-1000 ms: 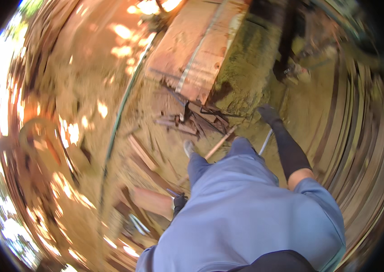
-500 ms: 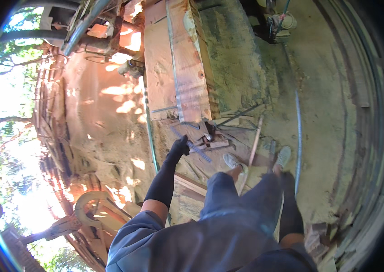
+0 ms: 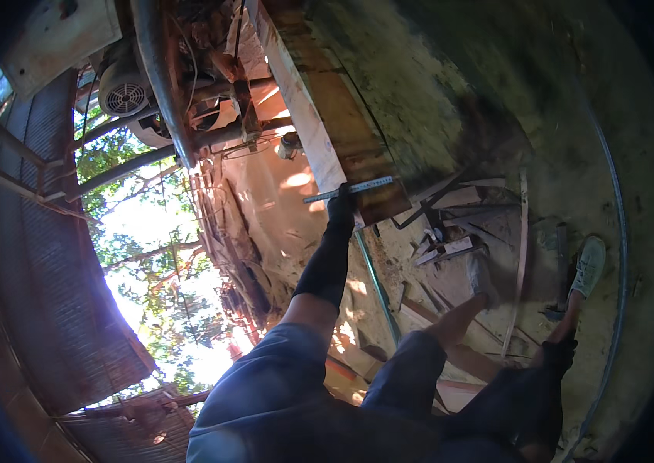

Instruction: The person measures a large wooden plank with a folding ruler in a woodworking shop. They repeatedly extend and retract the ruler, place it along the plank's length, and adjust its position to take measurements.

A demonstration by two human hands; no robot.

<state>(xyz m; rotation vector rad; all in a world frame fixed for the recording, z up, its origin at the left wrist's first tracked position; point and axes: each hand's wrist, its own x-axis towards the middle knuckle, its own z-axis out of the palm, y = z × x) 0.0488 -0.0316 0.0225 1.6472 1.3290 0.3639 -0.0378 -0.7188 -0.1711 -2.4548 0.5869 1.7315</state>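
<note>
The brown ground (image 3: 566, 177) spreads under everything. A very big wood beam (image 3: 346, 116) lies on the far side, with its near end facing the person; it looks heavy, so it likely sits firm by its own weight. A long pale hose (image 3: 622, 239) bends along the right side. On the far left is a motor (image 3: 124, 94) with a round grille, close to metal bars. A thin green strip (image 3: 377, 282) runs from the beam's near end toward the person. A pale stick (image 3: 521, 255) lies between the person's feet, to the right of a messy heap of scraps (image 3: 450, 248). A dark tool with a handle (image 3: 562, 255) is just left of the right shoe (image 3: 589, 266). The ruler (image 3: 373, 184) goes across the near end of the beam and pokes out past its left side. The left hand (image 3: 340, 204), in black, has its fingers wrapped around the ruler near the middle, maybe so it won't tip. The right hand (image 3: 558, 355) hangs low by the right leg, near the tool; it is too dark to tell if its fingers hold anything.
</note>
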